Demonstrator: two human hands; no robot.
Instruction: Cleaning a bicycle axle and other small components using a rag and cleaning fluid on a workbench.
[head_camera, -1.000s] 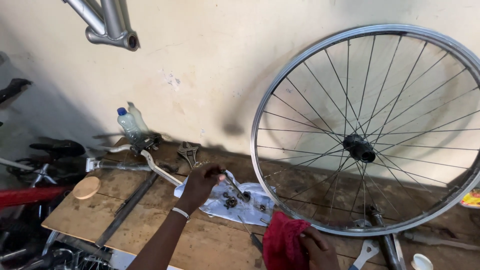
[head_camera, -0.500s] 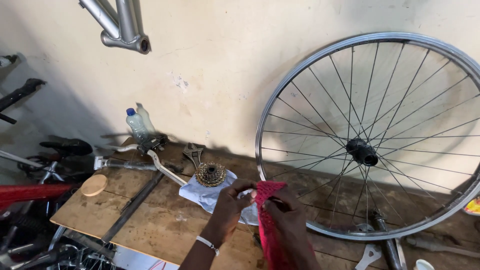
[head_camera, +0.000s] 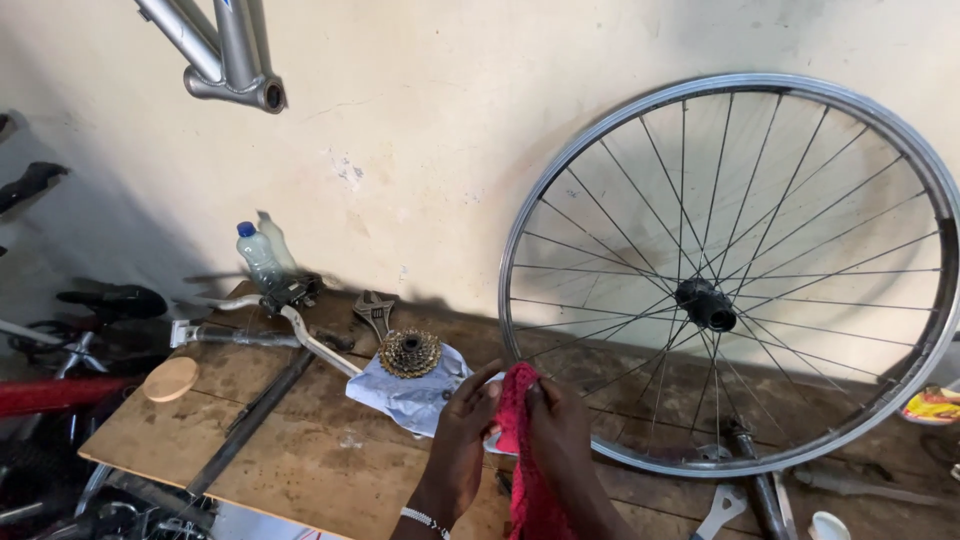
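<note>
While hands (head_camera: 510, 425) pinch red rag (head_camera: 525, 470), white paper (head_camera: 405, 395) beside.

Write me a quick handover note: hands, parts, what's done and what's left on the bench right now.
Left hand and right hand: both grip the red rag, bunched between them above the bench.
Cassette: on the white paper, untouched.
Wheel: upright against the wall, hub bare.
Wrench: behind the cassette.
Done: cassette is off the wheel.
Left: can't tell what the rag wipes; cassette looks grimy.

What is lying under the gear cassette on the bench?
The gear cassette sits on a crumpled pale sheet, which lies on the wooden bench. Whatever that sheet covers cannot be seen.
</note>
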